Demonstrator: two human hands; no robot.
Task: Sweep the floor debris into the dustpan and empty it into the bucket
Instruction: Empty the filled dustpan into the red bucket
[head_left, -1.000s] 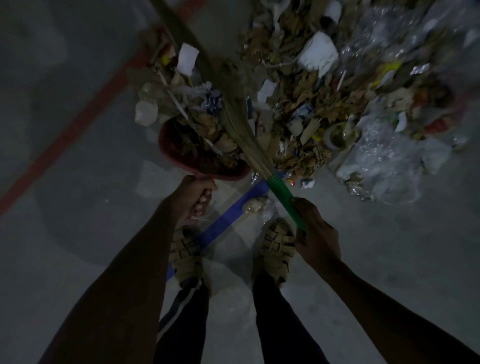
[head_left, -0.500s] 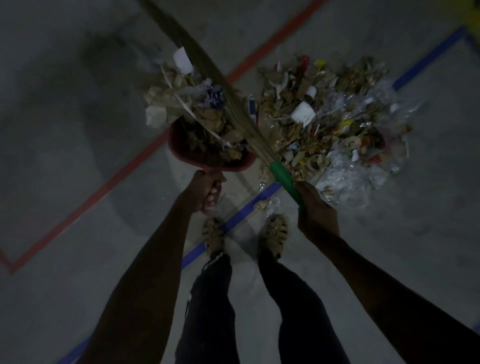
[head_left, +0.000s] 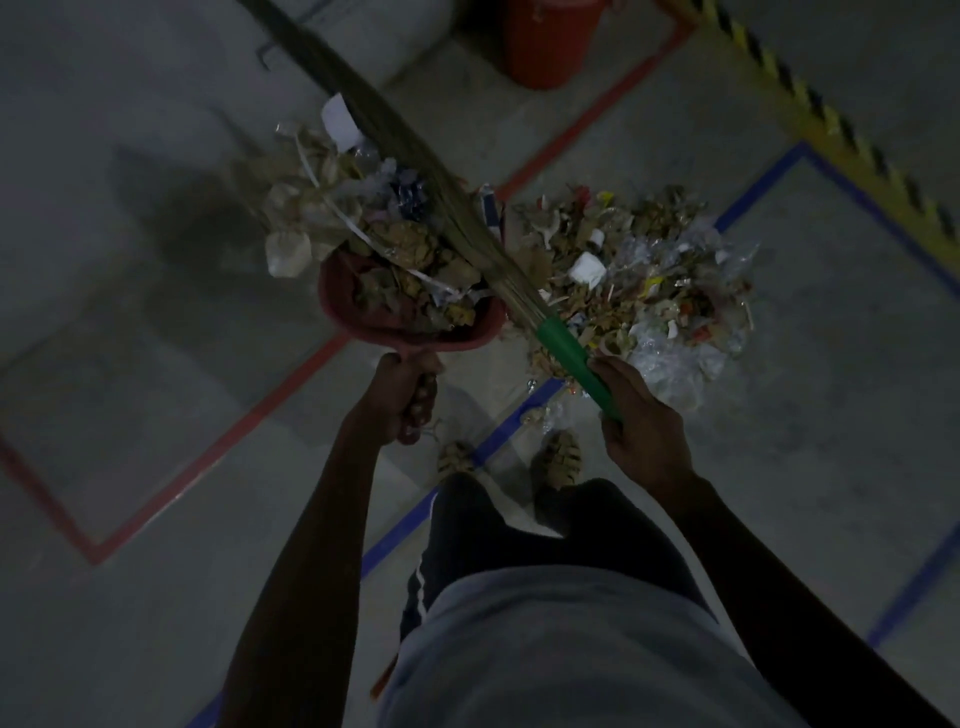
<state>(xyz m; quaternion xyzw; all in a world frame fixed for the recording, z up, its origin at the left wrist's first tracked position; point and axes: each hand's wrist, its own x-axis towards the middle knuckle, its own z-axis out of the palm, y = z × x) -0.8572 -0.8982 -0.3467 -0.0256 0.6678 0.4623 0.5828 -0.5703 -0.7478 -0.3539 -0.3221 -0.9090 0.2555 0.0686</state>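
Note:
My left hand (head_left: 408, 397) grips the handle of a red dustpan (head_left: 415, 338), which is lifted off the floor and heaped with dry leaves, paper scraps and plastic. My right hand (head_left: 641, 421) holds the green handle of a straw broom (head_left: 431, 187); its bristles lie across the heap in the dustpan and run up to the top left. A pile of debris (head_left: 639, 280) of leaves, paper and clear plastic lies on the floor to the right of the dustpan. A red bucket (head_left: 545, 41) stands at the top, cut off by the frame edge.
The grey concrete floor carries red tape lines (head_left: 208, 447), blue tape lines (head_left: 498, 441) and a yellow-black hazard stripe (head_left: 841, 135) at the upper right. My sandalled feet (head_left: 558, 457) stand just behind the debris pile.
I have stood up: the view has pulled back from the floor and the loaded dustpan has risen with the broom laid across it. The red bucket has come into sight at the top.

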